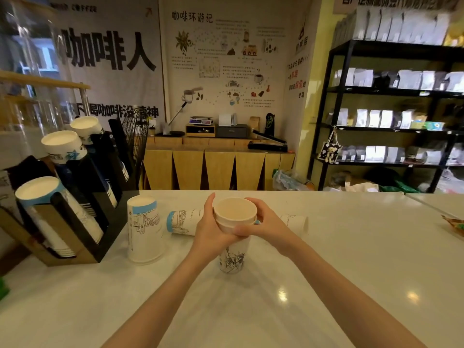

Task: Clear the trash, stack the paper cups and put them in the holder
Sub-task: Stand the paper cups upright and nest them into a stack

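Observation:
Above the white counter [326,285], my left hand [209,227] and my right hand [266,222] both grip an upright stack of paper cups [234,214], its open mouth facing up. One cup sits nested inside another, with a printed drawing showing on the lower part. An upside-down paper cup [144,229] stands to the left. Behind my hands a cup [184,222] lies on its side, and another lying cup [295,223] shows to the right. The black cup holder [105,212] at the left carries several slanted cup stacks.
A wrapper-like piece of trash [454,223] lies at the counter's right edge. Something green [3,288] pokes in at the left edge. Beyond the counter stand a wooden sideboard [216,167] and black shelves [391,101] with bags.

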